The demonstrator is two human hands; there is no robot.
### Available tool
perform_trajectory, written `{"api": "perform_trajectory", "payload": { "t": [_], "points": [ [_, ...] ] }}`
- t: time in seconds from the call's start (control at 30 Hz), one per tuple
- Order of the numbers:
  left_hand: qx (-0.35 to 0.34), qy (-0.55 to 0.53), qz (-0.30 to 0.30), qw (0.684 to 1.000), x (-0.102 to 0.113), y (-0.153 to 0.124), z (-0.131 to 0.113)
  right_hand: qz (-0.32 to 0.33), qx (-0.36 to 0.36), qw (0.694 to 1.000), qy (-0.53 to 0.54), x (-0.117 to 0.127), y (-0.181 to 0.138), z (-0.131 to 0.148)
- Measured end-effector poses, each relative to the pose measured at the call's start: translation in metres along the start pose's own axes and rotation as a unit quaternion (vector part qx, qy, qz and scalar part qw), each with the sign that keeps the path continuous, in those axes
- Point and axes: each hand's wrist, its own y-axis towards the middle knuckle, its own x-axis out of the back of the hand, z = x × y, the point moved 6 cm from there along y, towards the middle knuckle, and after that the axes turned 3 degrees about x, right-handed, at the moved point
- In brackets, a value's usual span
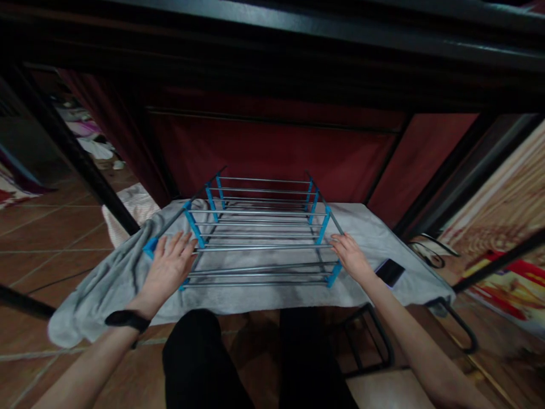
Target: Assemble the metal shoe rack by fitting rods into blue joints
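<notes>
A metal rod rack (255,247) with blue plastic brackets lies in front of me, its rows of thin grey tubes running left to right. My left hand (172,258) rests over the near left corner of the rack, fingers spread. One blue bracket end (150,247) sticks out beside those fingers; the rest of that corner is hidden under the palm. At the near right corner, my right hand (349,255) has its fingers curled over the rod end, just above a blue bracket (334,274). A black wristband (128,320) is on my left wrist.
A grey blanket (238,298) covers the low surface under the rack. A phone (389,272) lies right of my right hand. Dark bars frame both sides, with a red panel (276,147) behind. A red and yellow box (511,289) stands at right.
</notes>
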Motion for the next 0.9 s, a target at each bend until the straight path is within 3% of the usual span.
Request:
{"api": "perform_trajectory", "payload": {
  "t": [0.13,0.27,0.37,0.43,0.5,0.6,0.67,0.73,0.8,0.9],
  "points": [
    [-0.097,-0.091,0.043,0.99,-0.013,0.038,-0.092,-0.007,-0.002,1.0,0.004,0.001,0.0,-0.001],
    [-0.136,-0.103,0.104,0.98,-0.022,0.074,-0.188,-0.037,0.003,0.999,0.03,0.0,-0.004,-0.004],
    [-0.157,-0.111,0.118,0.974,-0.026,0.092,-0.236,-0.055,-0.025,0.994,0.086,-0.001,-0.009,-0.009],
    [-0.163,-0.121,0.106,0.973,-0.026,0.098,-0.252,-0.081,-0.099,0.982,0.14,0.0,-0.016,-0.017],
    [-0.164,-0.13,0.105,0.972,-0.026,0.1,-0.257,-0.119,-0.216,0.946,0.211,0.0,-0.028,-0.025],
    [-0.163,-0.139,0.117,0.97,-0.028,0.101,-0.256,-0.139,-0.366,0.842,0.372,-0.014,-0.044,-0.029],
    [-0.157,-0.142,0.111,0.971,-0.031,0.105,-0.254,-0.143,-0.408,0.769,0.471,-0.026,-0.046,-0.028],
    [-0.155,-0.146,0.104,0.972,-0.033,0.109,-0.253,-0.169,-0.433,0.716,0.521,-0.034,-0.046,-0.031],
    [-0.156,-0.151,0.1,0.971,-0.034,0.111,-0.255,-0.193,-0.443,0.688,0.541,-0.039,-0.046,-0.034],
    [-0.154,-0.152,0.099,0.971,-0.032,0.11,-0.256,-0.208,-0.44,0.674,0.555,-0.043,-0.046,-0.035]
  ]
}}
